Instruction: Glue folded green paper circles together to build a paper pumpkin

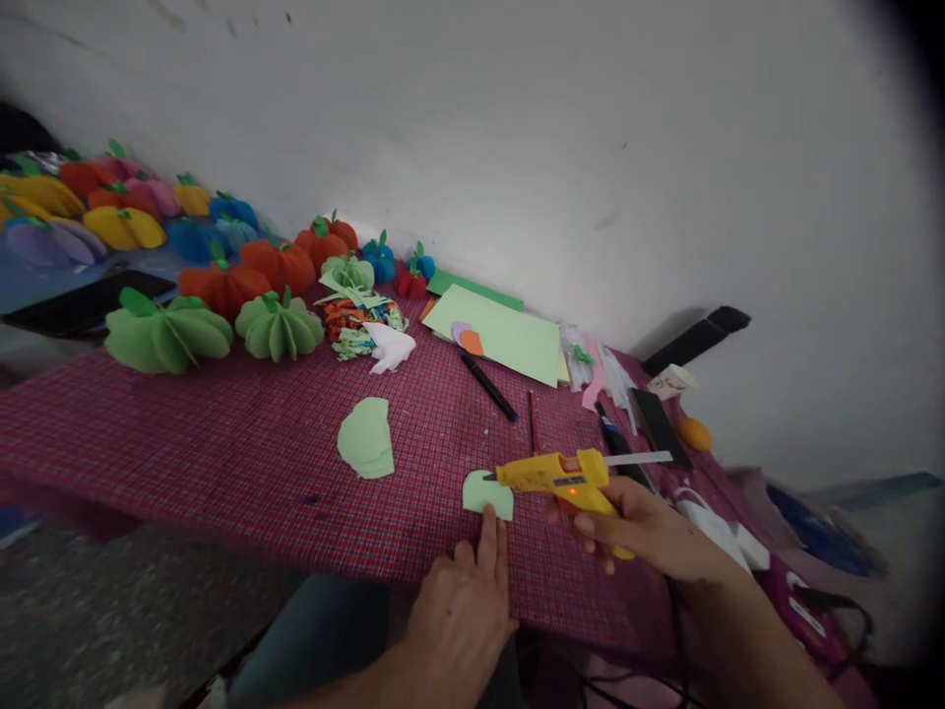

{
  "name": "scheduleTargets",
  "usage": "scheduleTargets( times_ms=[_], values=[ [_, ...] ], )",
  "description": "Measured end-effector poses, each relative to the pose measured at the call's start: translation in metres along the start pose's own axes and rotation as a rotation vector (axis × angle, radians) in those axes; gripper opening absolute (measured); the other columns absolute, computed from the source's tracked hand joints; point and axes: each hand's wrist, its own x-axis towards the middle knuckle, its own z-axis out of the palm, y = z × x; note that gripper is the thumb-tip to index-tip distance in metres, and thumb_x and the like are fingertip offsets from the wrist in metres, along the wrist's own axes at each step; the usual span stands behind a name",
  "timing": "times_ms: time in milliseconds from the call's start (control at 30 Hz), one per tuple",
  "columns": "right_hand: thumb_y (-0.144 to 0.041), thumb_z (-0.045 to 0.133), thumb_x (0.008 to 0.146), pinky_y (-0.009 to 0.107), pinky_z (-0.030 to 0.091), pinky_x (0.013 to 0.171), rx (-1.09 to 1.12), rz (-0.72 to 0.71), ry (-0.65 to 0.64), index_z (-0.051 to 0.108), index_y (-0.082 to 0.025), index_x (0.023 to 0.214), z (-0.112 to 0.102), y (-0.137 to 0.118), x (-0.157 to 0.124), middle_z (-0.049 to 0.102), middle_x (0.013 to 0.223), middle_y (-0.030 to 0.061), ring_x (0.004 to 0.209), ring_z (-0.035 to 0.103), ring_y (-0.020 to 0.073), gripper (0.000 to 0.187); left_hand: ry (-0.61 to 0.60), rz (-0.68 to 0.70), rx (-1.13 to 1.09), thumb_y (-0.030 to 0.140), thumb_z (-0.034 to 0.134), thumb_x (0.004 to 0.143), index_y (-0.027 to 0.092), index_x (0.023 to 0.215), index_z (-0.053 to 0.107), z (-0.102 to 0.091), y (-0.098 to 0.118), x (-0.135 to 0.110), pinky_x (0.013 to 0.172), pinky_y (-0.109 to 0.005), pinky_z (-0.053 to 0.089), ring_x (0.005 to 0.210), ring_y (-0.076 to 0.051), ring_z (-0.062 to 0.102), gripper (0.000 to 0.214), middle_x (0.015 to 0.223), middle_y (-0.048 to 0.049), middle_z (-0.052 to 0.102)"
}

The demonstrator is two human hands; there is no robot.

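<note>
My right hand (627, 527) grips a yellow hot glue gun (550, 475), its small orange light lit and a glue stick (639, 458) protruding from the back. The nozzle points left, at the upper part of a small pale green paper half-circle (476, 490) on the cloth. With a stretched index finger, my left hand (462, 601) presses the lower edge of that paper flat; it grasps nothing. To the left lies a stack of pale green rounded paper pieces (367, 440) with one straight edge.
Finished paper pumpkins (277, 325) in several colours line the table's left and back. Paper scraps (361, 320), pale green sheets (509, 335), a black pen (488, 386) and a dark red pencil (533, 421) lie behind my hands. An orange (694, 433) sits far right, near the wall.
</note>
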Motion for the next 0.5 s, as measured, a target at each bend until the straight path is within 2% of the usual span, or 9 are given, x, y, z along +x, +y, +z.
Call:
scheduleTargets(
  times_ms=[133,333,500],
  values=[
    [-0.041,0.063,0.078,0.021,0.049,0.054,-0.061,0.029,-0.036,0.061,-0.014,0.095,0.0026,-0.0010,0.0054,0.057,0.083,0.0037,0.064,0.051,0.0096,0.032,0.023,0.024,0.021,0.044,0.066,0.070,0.010,0.135,0.040,0.0019,-0.0008,-0.0008,0.048,-0.036,0.053,0.069,-0.022,0.059,0.077,0.143,-0.0185,0.030],
    [-0.045,0.057,0.081,0.022,0.043,0.057,-0.278,0.018,-0.024,0.060,-0.016,0.088,0.0012,0.0034,0.0060,0.055,0.074,0.0013,0.066,0.050,0.0114,0.030,0.084,0.067,0.082,0.029,0.057,0.077,0.006,0.133,0.042,0.0022,-0.0031,-0.0019,0.043,-0.032,0.049,0.064,-0.019,0.057,0.062,0.139,-0.0221,0.035],
    [-0.048,0.056,0.082,0.024,0.044,0.061,-0.269,0.052,-0.048,0.057,-0.015,0.092,0.0025,0.0042,0.0082,0.056,0.077,0.0020,0.068,0.052,0.0126,0.035,0.105,0.066,0.120,0.021,0.048,0.081,0.006,0.132,0.043,0.0021,-0.0037,-0.0027,0.043,-0.030,0.048,0.061,-0.017,0.057,0.053,0.138,-0.0219,0.038]
  ],
)
